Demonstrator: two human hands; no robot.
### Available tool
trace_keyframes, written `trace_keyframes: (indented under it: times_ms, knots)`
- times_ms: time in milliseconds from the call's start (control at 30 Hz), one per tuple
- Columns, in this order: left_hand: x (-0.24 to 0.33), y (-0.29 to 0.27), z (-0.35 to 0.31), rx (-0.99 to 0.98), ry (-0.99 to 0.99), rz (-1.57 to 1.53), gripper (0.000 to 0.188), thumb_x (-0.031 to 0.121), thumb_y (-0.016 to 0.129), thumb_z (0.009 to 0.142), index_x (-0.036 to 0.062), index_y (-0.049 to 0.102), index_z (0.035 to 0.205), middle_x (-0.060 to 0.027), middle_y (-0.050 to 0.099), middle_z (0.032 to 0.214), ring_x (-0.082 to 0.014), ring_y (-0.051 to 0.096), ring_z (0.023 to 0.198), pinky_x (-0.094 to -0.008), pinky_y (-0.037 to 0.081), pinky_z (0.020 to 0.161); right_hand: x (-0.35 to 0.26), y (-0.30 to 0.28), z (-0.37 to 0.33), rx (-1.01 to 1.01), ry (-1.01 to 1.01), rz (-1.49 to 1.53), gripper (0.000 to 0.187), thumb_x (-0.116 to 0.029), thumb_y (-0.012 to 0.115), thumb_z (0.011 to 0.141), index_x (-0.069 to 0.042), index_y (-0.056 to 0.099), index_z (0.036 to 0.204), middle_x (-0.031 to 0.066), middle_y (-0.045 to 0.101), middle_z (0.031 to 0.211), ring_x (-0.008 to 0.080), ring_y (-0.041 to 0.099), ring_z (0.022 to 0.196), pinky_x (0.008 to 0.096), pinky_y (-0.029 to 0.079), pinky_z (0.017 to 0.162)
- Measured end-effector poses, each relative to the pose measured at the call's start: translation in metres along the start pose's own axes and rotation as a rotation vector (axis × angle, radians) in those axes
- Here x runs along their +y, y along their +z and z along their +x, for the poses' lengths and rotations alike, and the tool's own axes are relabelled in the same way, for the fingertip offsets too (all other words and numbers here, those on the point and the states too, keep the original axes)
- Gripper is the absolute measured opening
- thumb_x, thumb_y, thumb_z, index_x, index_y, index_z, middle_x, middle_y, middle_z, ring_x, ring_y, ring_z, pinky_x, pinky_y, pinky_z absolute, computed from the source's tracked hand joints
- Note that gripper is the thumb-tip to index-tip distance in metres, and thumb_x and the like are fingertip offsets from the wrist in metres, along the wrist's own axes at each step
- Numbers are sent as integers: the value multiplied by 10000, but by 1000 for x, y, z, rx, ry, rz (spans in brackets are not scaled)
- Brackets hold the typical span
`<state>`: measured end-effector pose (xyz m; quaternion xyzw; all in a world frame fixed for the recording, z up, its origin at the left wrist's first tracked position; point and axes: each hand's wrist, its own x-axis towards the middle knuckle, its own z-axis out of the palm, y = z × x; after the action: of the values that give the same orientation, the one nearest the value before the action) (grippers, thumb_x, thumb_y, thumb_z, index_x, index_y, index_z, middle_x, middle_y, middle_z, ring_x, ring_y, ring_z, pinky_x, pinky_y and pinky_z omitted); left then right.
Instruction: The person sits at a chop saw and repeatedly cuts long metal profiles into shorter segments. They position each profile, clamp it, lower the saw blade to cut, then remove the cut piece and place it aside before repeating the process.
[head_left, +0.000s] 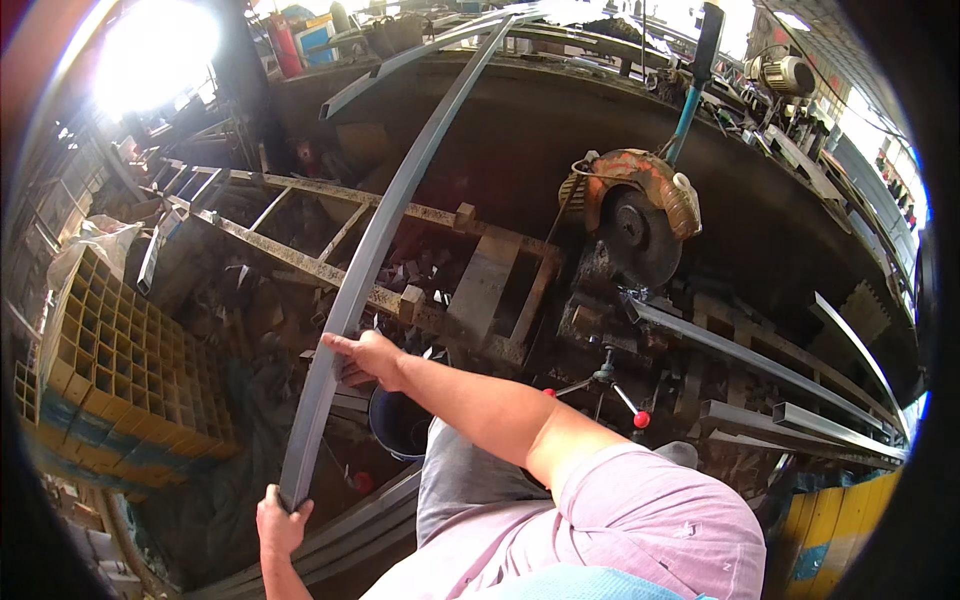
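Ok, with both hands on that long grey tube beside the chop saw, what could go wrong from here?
1. The long grey tube is held only near its close end, by the left hand and the right hand; its far length could swing into the rusty frame.
2. The left hand grips the tube's cut end, where edges may be sharp on bare skin.
3. The chop saw disc looks partly exposed, close to the right forearm.

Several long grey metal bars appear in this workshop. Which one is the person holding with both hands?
The long grey tube at the left, gripped by left hand and right hand. The other bars lie untouched beside the chop saw.
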<state>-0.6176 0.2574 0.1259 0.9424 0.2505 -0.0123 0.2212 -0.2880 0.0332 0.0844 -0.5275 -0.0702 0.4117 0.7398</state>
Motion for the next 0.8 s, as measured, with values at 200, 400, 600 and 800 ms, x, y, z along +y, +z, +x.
trace_keyframes:
  times_ms: [200, 400, 600, 800]
  knots:
    - [11, -20, 85, -77, 138, -73, 513, 215, 952, 851, -49, 642, 1162, -294, 775, 1035, -486, 763, 1000, -529, 587, 843, -13, -47, -121, -161, -222, -274, 584, -441, 827, 1022, -6, 678, 1381, 19, 714, 1053, 105, 644, 910, 312, 558, 821]
    - [109, -45, 245, -111, 266, 188, 712, 329, 920, 887, -128, 630, 1350, -338, 742, 1268, -449, 732, 1229, -498, 586, 1026, 50, -143, -271, -58, -162, -306, 532, -335, 785, 1080, 35, 647, 1436, 111, 767, 1292, 183, 698, 1227, 360, 543, 1095]
    - [265, -90, 474, 174, 417, 342, 891, 644, 847, 852, -71, 639, 1342, -319, 728, 1339, -440, 706, 1293, -519, 555, 1094, 98, -162, -343, 206, 14, -24, 517, -227, 744, 1112, 61, 578, 1508, 169, 754, 1358, 212, 716, 1249, 372, 572, 1107]
    - [540, -5, 351, 732, 1109, -149, 847, 595, 836, 868, 42, 641, 1479, -227, 664, 1507, -399, 617, 1419, -501, 455, 1223, 131, -149, -357, 267, 65, 36, 516, -249, 721, 1128, 44, 576, 1526, 171, 761, 1363, 207, 711, 1270, 360, 576, 1104]
